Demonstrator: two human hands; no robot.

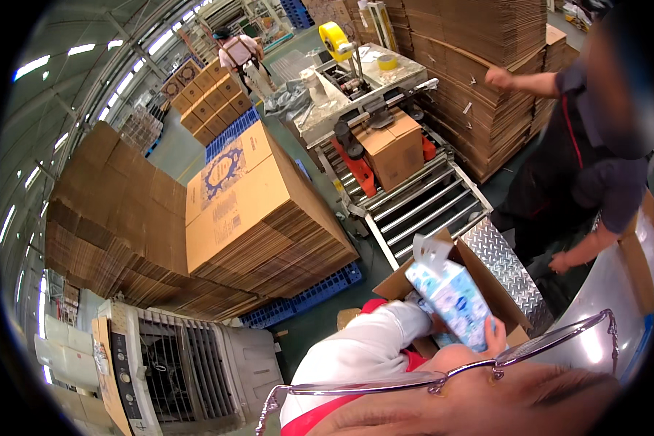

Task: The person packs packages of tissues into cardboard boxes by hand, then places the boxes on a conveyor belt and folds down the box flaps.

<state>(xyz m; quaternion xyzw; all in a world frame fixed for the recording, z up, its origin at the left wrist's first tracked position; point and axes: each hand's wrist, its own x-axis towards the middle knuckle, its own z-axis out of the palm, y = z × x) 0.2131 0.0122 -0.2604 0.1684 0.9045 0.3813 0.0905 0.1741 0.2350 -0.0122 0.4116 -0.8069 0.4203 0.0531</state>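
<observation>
A blue-and-white floral plastic pack (454,301) with a whitish carry handle (432,254) is tilted over an open cardboard box (498,289). My right hand (495,337) grips its near right side, fingers bent round the edge. On the opposite side, my left hand (437,325) presses against the pack, its fingers partly hidden behind it. A white sleeve covers my left arm. Low in the box, beside my left hand, more blue-and-white wrapping shows.
A roller conveyor (414,218) leads to a taping machine (356,80) with a closed carton (394,152). Flat cardboard stacks (269,240) stand left, others (472,87) behind. A co-worker (581,152) stands right, past a diamond-plate metal surface (503,263). An air cooler (189,363) is lower left.
</observation>
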